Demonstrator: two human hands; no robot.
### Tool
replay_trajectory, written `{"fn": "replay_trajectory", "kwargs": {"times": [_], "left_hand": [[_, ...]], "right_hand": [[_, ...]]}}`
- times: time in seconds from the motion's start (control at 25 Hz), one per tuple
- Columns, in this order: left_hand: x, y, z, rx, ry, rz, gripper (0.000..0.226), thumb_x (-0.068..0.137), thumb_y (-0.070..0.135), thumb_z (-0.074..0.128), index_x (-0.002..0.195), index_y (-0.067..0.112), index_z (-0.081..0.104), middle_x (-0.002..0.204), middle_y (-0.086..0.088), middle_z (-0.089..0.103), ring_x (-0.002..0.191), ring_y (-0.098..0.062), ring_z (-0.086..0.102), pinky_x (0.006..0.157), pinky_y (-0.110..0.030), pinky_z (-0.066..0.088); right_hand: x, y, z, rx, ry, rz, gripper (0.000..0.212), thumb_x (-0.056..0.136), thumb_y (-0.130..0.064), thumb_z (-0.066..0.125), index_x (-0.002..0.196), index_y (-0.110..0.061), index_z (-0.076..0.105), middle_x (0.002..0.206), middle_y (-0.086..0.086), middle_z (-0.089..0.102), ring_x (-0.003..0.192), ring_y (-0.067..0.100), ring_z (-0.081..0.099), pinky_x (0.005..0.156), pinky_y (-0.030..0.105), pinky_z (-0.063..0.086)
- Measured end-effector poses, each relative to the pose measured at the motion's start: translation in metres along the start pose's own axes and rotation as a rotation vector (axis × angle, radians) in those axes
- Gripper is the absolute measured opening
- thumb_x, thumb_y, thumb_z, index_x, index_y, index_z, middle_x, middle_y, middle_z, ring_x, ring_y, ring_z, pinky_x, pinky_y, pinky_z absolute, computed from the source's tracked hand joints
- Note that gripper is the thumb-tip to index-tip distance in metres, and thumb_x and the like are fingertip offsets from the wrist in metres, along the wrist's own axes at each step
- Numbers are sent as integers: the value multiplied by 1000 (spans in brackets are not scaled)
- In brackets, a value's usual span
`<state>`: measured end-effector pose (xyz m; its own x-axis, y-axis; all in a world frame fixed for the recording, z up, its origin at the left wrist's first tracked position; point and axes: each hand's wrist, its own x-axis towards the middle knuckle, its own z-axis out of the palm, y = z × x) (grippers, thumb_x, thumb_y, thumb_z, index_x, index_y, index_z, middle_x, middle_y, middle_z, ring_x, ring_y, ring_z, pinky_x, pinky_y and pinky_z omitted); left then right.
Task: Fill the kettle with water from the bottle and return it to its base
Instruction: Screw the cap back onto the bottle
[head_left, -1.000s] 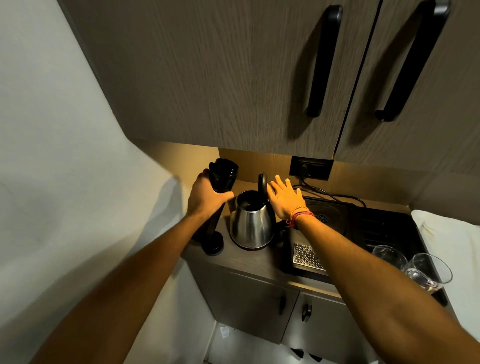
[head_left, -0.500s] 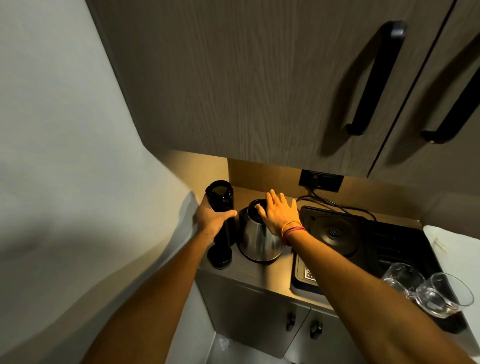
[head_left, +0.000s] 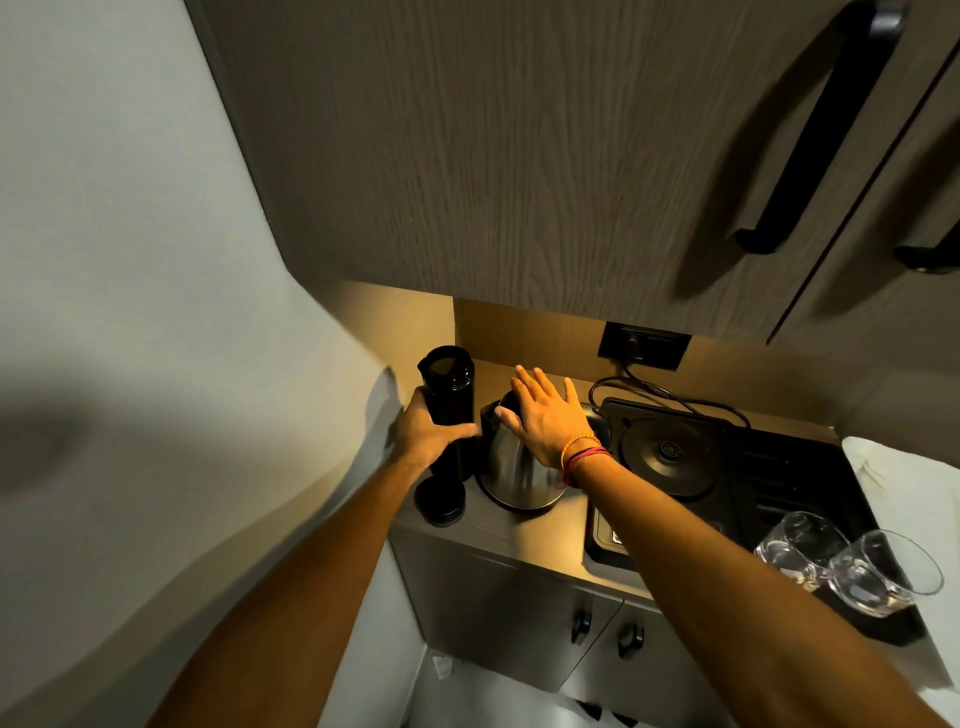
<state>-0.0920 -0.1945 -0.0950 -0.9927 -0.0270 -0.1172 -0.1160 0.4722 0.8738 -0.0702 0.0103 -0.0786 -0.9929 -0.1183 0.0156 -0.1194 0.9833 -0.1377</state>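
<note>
A steel kettle (head_left: 511, 470) stands on the counter, off its round black base (head_left: 669, 457), which lies to its right on a black tray. My right hand (head_left: 545, 415) rests flat on the kettle's top, fingers spread, covering the lid. My left hand (head_left: 428, 431) is wrapped around a tall black bottle (head_left: 448, 387) that stands upright with its mouth open, just left of the kettle. The bottle's black cap (head_left: 440, 500) lies on the counter in front of it.
Two clear glasses (head_left: 852, 564) sit at the tray's front right. A cord runs from the base to a wall socket (head_left: 644, 345). Overhead cabinets (head_left: 519, 156) hang low above the counter, and a wall closes in the left side.
The kettle's lid, upright a second ago, is down under my right hand. The bottle has gone from tilted toward the kettle to upright. The view has shifted right and closer.
</note>
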Motion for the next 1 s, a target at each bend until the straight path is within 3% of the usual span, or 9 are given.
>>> {"fn": "replay_trajectory", "kwargs": {"times": [0.08, 0.2, 0.28, 0.36, 0.44, 0.56, 0.72, 0.84, 1.0], "left_hand": [[-13, -18, 1, 226, -58, -26, 92, 65, 45, 91, 140, 16, 46, 133, -11, 61, 125, -33, 58, 102, -48, 51], [-35, -47, 9, 728, -86, -87, 103, 68, 70, 76, 144, 12, 39, 139, -18, 48, 128, -37, 50, 99, -52, 51], [-51, -57, 19, 835, -151, -143, 98, 73, 73, 69, 144, 12, 40, 140, -19, 48, 127, -37, 51, 97, -53, 51], [-62, -60, 27, 941, -153, -54, 83, 81, 66, 65, 141, 13, 44, 137, -16, 52, 124, -34, 55, 94, -48, 53], [-68, -53, 26, 983, -114, 140, 73, 85, 59, 65, 140, 14, 45, 135, -9, 53, 120, -26, 58, 90, -38, 52], [-70, -26, 6, 833, -33, 490, 77, 82, 68, 59, 137, 16, 45, 126, -4, 53, 108, -19, 59, 81, -31, 56], [-50, 34, -22, 681, 298, 844, 80, 84, 73, 50, 139, 15, 46, 121, -7, 55, 105, -21, 54, 73, -27, 51], [-22, 81, -39, 794, 420, 753, 83, 85, 75, 43, 147, 20, 39, 128, -15, 57, 111, -28, 55, 78, -35, 53], [-4, 82, -40, 998, 322, 636, 79, 87, 73, 36, 148, 23, 38, 131, -22, 55, 114, -36, 57, 81, -46, 57]], "right_hand": [[0, -1, 3, -13, 2, 5, 78, 91, -65, 6, 151, -17, 17, 164, 2, 7, 151, 25, 4, 119, 61, 5], [1, -1, 2, -14, -7, 10, 77, 92, -65, 7, 151, -17, 16, 164, 2, 6, 151, 25, 3, 119, 61, 6], [0, -1, 0, -15, -26, 14, 76, 93, -64, 8, 152, -17, 15, 164, 2, 5, 152, 25, 2, 119, 61, 5], [-1, -3, -2, -9, -36, 30, 75, 93, -64, 9, 152, -19, 13, 165, 1, 4, 151, 26, 0, 119, 61, 4], [-3, -4, -3, -2, -37, 51, 75, 93, -65, 9, 153, -20, 11, 165, 1, 3, 151, 28, -1, 119, 60, 2], [-5, -4, -5, 1, -43, 51, 74, 93, -64, 10, 153, -21, 9, 165, 3, 2, 151, 29, -1, 120, 59, 3], [-9, -6, -7, -5, -33, 60, 72, 94, -62, 11, 153, -21, 9, 165, 4, 3, 151, 30, 0, 120, 59, 4], [-10, -7, -9, 5, -51, 60, 74, 93, -64, 12, 153, -21, 7, 165, 3, 2, 151, 29, 0, 120, 59, 5], [-15, 1, -12, 37, -67, 41, 83, 87, -73, 16, 153, -24, 5, 165, 3, 4, 151, 28, 2, 121, 58, 5]]}}
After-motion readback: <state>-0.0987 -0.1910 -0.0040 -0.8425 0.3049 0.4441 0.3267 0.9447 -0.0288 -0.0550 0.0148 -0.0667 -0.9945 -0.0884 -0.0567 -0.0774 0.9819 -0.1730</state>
